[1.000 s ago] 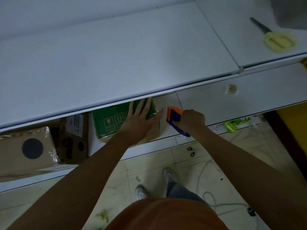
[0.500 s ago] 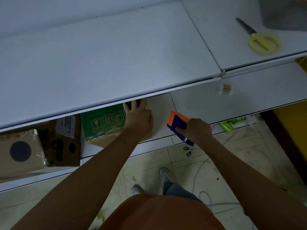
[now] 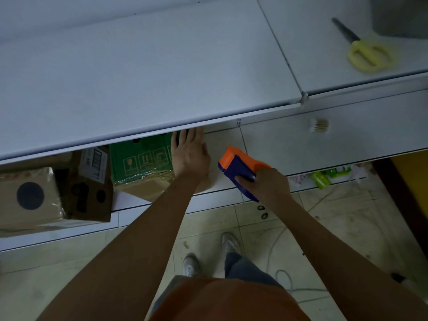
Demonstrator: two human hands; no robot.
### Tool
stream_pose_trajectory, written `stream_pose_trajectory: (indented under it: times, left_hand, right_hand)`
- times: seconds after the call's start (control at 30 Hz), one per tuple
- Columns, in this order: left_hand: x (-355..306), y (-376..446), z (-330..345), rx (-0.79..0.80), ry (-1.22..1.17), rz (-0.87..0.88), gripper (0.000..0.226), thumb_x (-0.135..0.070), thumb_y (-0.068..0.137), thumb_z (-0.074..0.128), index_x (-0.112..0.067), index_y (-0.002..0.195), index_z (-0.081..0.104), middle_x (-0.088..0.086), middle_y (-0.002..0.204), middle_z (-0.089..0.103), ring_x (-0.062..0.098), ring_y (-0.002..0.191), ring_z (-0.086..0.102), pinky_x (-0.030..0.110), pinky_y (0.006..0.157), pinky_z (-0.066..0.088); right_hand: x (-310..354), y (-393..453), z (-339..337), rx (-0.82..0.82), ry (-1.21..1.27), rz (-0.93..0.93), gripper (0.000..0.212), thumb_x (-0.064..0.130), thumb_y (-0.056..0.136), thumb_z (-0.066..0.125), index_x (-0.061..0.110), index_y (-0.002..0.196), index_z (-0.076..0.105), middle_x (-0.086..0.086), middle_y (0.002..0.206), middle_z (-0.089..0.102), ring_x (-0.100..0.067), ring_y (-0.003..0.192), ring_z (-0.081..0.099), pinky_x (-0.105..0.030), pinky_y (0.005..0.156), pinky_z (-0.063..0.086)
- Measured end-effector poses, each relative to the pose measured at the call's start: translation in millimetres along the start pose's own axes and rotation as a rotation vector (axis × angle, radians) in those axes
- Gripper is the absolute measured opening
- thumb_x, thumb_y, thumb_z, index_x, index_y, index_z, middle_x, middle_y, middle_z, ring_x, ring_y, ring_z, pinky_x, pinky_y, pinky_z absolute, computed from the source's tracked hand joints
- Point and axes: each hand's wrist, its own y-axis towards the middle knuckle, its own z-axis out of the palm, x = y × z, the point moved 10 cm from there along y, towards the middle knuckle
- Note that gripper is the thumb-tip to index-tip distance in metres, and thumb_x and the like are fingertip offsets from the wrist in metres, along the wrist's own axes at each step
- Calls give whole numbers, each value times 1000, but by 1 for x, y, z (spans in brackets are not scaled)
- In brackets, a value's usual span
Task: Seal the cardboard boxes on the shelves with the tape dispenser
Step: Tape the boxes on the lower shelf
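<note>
White shelves fill the view, and the green-topped box [image 3: 141, 158] sits on the lower shelf [image 3: 278, 144] under my flat, spread left hand [image 3: 190, 156]. My right hand [image 3: 269, 185] grips the tape dispenser [image 3: 238, 167] just beside it; next, I judge, lay tape across. Handling symbols show; no readable writing

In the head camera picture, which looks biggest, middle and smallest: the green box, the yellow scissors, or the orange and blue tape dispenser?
1. green box, though the shelf above and the left hand hide part of it.
2. and 3. yellow scissors and tape dispenser look about alike; the dispenser, held in the right hand, is nearer the camera, so I won't rank them.
</note>
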Motion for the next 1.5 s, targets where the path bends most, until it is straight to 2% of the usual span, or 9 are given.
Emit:
stream_pose_trajectory:
  times: [0.1,0.2,0.3,0.5,0.63,0.9,1.0,1.1,1.5]
  left_hand:
    - [2,2,-4,-10,-284,46,56,-35,101,34,-16,154,37,0,154,43,16,148,27,30,123,0]
    - [12,-7,-24,47,-947,-66,22,-16,103,45,-27,109,62,-20,99,55,-3,94,55,16,96,30]
    - [23,-23,-44,109,-1344,-192,35,5,98,48,-22,114,62,-3,118,64,5,109,59,9,86,43]
    - [22,-99,-79,424,-1464,-62,59,-15,71,58,-26,129,58,-12,123,69,5,116,62,16,88,48]
    - [81,-151,-110,265,-1415,-97,25,-14,84,66,-25,105,75,-5,107,76,11,104,68,24,91,51]
    - [181,-252,-156,72,-1205,-131,18,-17,98,60,-20,98,78,-5,100,77,8,97,70,18,83,54]
    - [199,-275,-171,-51,-1130,-153,17,-14,98,60,-17,98,77,-15,81,75,-6,74,67,6,61,47]
    - [231,-292,-192,-195,-1091,-211,16,-12,96,62,-14,91,77,-19,79,75,-6,82,68,9,73,49]
    - [205,-311,-226,-587,-554,-86,25,-18,92,70,-15,117,74,0,98,74,12,86,64,25,78,53]
  right_hand:
    - [3,-12,-22,-90,54,-88,43,60,89,57,20,82,44,9,58,38,-4,50,40,-20,49,28]
    - [7,-25,-44,-120,12,-153,46,63,87,56,19,83,46,7,56,42,-11,50,45,-24,52,35]
    - [16,-40,-59,-96,-83,-198,45,66,86,53,22,79,47,5,59,48,-16,59,51,-27,57,41]
    - [96,-84,-86,-183,-152,-475,50,58,79,68,36,59,29,13,54,37,-12,52,45,-17,49,24]
    - [157,-117,-72,-197,-118,-624,42,67,76,57,27,64,56,4,56,52,-9,51,45,-9,51,20]
    - [244,-175,-14,18,-143,-667,92,99,61,20,24,96,61,3,81,63,-12,74,59,-27,68,50]
    - [261,-191,1,126,-52,-597,68,93,65,32,33,78,59,6,74,66,-4,67,61,-22,65,51]
    - [275,-208,11,183,-100,-573,45,77,78,49,34,66,52,5,69,65,-4,62,60,-21,62,50]
    - [238,-211,0,33,78,-195,40,62,89,53,23,88,56,6,72,59,-10,68,60,-24,57,45]
